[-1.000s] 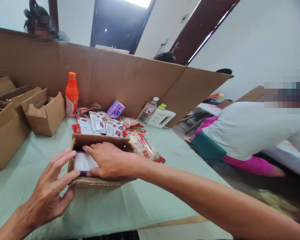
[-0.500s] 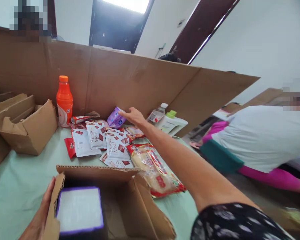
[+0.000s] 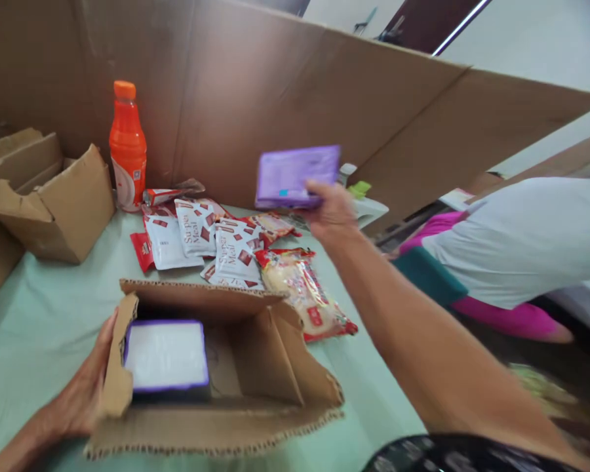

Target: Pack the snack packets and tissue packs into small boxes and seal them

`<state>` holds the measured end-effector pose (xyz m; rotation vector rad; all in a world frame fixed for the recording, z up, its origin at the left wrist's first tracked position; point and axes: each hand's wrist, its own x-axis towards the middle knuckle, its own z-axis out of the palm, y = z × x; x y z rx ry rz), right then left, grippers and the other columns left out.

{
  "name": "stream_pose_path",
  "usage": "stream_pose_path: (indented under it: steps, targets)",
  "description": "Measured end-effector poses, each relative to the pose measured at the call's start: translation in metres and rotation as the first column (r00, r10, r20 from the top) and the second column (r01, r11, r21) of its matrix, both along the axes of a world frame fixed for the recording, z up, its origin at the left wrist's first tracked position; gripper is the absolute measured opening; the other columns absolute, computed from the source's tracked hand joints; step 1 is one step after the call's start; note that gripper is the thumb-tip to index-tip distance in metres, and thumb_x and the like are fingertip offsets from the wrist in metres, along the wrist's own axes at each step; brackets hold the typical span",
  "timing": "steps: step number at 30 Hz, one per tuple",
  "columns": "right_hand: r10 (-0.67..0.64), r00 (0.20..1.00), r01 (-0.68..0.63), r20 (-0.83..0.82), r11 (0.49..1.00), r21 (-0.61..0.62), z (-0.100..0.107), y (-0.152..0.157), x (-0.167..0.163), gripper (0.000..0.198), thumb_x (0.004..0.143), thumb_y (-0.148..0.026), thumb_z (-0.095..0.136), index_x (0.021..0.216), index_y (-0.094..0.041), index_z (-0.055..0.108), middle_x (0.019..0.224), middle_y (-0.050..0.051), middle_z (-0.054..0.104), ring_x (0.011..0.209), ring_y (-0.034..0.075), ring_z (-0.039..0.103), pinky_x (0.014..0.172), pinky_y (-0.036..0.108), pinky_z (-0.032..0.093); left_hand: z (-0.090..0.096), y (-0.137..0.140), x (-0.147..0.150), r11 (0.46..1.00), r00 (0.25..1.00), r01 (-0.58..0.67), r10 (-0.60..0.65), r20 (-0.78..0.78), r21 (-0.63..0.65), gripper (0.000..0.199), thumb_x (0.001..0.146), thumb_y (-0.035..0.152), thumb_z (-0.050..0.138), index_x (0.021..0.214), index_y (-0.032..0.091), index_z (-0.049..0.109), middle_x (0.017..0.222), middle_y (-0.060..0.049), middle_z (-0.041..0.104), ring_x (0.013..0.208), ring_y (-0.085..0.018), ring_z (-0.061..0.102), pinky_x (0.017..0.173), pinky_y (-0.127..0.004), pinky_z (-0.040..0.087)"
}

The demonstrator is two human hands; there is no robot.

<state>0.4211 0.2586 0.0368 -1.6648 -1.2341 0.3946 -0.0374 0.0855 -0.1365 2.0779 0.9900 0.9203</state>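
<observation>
My right hand (image 3: 332, 206) is closed on a purple packet (image 3: 295, 169), held up in front of the cardboard screen and smeared a little by motion. My left hand (image 3: 89, 390) grips the left wall of an open cardboard box (image 3: 260, 429), its fingertips partly hidden behind the flap. Inside that box, at the left end, lies a white block-shaped item with purple edges (image 3: 167, 354). Behind the box are several white "Super Meal" sachets (image 3: 238, 252), and to their right a red-and-clear food bag (image 3: 299, 285).
An orange bottle (image 3: 128, 154) stands at the back left, by other cardboard boxes (image 3: 54, 213). A tall cardboard screen (image 3: 236, 92) closes off the back. A white bottle with a green cap (image 3: 371, 211) is partly hidden behind my right hand. At the right is another person in white (image 3: 526, 242).
My right hand has lifted the purple packet from behind the sachets and brought it up and to the right. My left hand stays on the box. The view has tilted downward.
</observation>
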Motion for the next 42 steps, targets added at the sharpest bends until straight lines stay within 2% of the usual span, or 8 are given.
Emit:
stream_pose_path:
  steps: [7,12,16,22,28,33,38,42]
  targets:
    - [0.437,0.855,-0.304,-0.279,0.859,0.413,0.061,-0.177,-0.042,0.051,0.061,-0.019,0.079,0.110,-0.031,0.069,0.098,0.003,0.077,0.090,0.027,0.075,0.082,0.047,0.062,0.021,0.001,0.009,0.998,0.999,0.038,-0.036,0.034,-0.049,0.127,0.078,0.073,0.079,0.170,0.036,0.001,0.177,-0.009,0.022,0.157,-0.050,0.031,0.126,-0.068,0.033]
    - [0.535,0.806,-0.567,0.253,0.820,0.072,0.062,-0.228,-0.074,0.068,0.078,-0.029,0.080,0.142,-0.030,0.057,0.132,0.007,0.073,0.109,0.029,0.074,0.085,0.043,0.064,0.023,0.004,0.009,1.000,1.000,0.013,-0.013,0.025,0.003,0.132,0.075,0.074,0.082,0.170,0.037,-0.001,0.177,-0.014,0.021,0.159,-0.051,0.025,0.125,-0.074,0.028]
    - [0.488,0.518,-0.565,0.702,0.812,-0.148,0.072,-0.230,-0.087,0.061,0.084,-0.023,0.067,0.144,-0.021,0.055,0.140,0.014,0.068,0.124,0.033,0.067,0.102,0.048,0.057,0.022,0.006,0.009,0.999,0.999,0.037,-0.038,0.028,0.024,0.130,0.074,0.073,0.083,0.170,0.038,0.003,0.176,-0.014,0.021,0.159,-0.049,0.027,0.126,-0.070,0.029]
    - [0.595,0.128,-0.427,0.794,0.755,-0.497,0.093,-0.223,-0.134,0.050,0.077,-0.014,0.061,0.127,-0.018,0.068,0.116,0.017,0.072,0.100,0.034,0.068,0.091,0.052,0.054,0.021,0.008,0.011,0.998,0.996,0.062,-0.064,0.069,0.032,0.130,0.074,0.071,0.084,0.170,0.031,0.006,0.173,-0.019,0.027,0.156,-0.047,0.033,0.126,-0.066,0.033]
    - [0.785,0.211,-0.480,0.583,0.603,-0.638,0.082,-0.190,-0.146,0.053,0.084,-0.020,0.061,0.136,-0.021,0.063,0.127,0.014,0.069,0.114,0.032,0.064,0.097,0.047,0.053,0.021,0.009,0.014,0.995,0.992,0.080,-0.085,0.095,0.057,0.128,0.075,0.072,0.083,0.170,0.028,0.011,0.172,-0.019,0.028,0.155,-0.047,0.034,0.126,-0.066,0.032]
    - [0.811,0.393,-0.578,0.433,0.584,-0.569,0.044,-0.184,-0.116,0.069,0.089,-0.028,0.063,0.156,-0.022,0.045,0.156,0.014,0.055,0.140,0.031,0.054,0.115,0.051,0.046,0.023,0.008,0.012,0.996,0.991,0.071,-0.078,0.112,0.061,0.129,0.074,0.070,0.085,0.170,0.031,0.010,0.172,-0.018,0.028,0.156,-0.048,0.033,0.127,-0.067,0.031]
    - [0.904,0.244,-0.525,0.351,0.427,-0.736,0.035,-0.188,-0.104,0.062,0.088,-0.045,0.074,0.144,-0.019,0.063,0.153,0.016,0.059,0.141,0.035,0.054,0.118,0.052,0.043,0.030,0.005,0.012,0.993,0.987,0.109,-0.115,0.110,0.053,0.120,0.080,0.071,0.079,0.170,0.038,0.008,0.170,-0.013,0.034,0.153,-0.045,0.039,0.126,-0.063,0.035]
    - [0.906,0.211,-0.498,0.367,0.423,-0.757,0.041,-0.185,-0.107,0.044,0.086,-0.028,0.073,0.130,-0.019,0.072,0.131,0.013,0.074,0.120,0.031,0.068,0.108,0.047,0.051,0.032,0.005,0.013,0.994,0.989,0.107,-0.110,0.100,0.032,0.123,0.079,0.068,0.082,0.170,0.036,0.005,0.169,-0.015,0.035,0.153,-0.046,0.038,0.125,-0.066,0.035]
